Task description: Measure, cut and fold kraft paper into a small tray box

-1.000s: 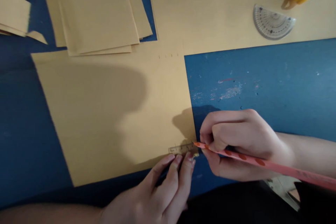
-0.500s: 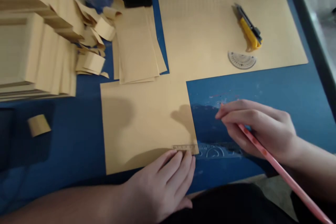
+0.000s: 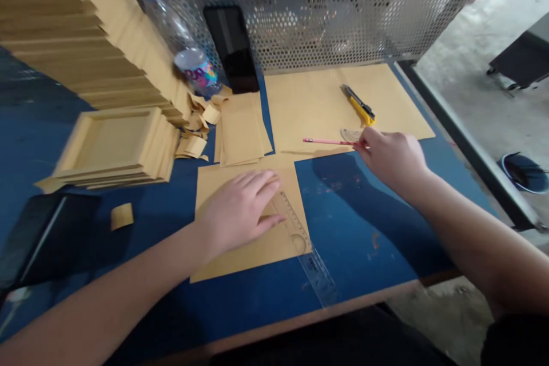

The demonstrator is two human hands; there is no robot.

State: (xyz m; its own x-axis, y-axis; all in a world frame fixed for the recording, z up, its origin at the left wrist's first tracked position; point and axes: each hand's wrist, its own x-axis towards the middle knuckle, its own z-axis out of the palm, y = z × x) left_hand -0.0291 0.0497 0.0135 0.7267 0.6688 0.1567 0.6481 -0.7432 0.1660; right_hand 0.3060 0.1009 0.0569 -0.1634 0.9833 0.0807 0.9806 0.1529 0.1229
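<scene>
My left hand (image 3: 242, 209) lies over a sheet of tan cardboard (image 3: 210, 263), fingers stretched forward and thumb apart. Its fingertips press on the upper end of a clear plastic ruler (image 3: 319, 274), which slants across the sheet's right part and sticks out past its lower corner. My right hand (image 3: 392, 157) is closed round a pink pencil (image 3: 328, 142), whose metal-banded end points left. The pencil hangs over the front of a larger cardboard sheet (image 3: 309, 103). Partly behind that hand is a clear protractor (image 3: 349, 135). Just beyond lies a yellow utility knife (image 3: 360, 106).
Small cardboard rectangles (image 3: 240, 131) and curled scraps (image 3: 191, 146) lie left of centre. Stacked cardboard trays (image 3: 115, 143) stand on the left. A bottle (image 3: 197, 71) and a phone (image 3: 231, 46) stand before the perforated metal panel (image 3: 317, 23). A black object (image 3: 47, 234) lies at far left.
The view has tilted up. My left hand has moved up the sheet, and the ruler has turned from crosswise to slanting. My right hand has moved away from me, with the pencil turned to point left.
</scene>
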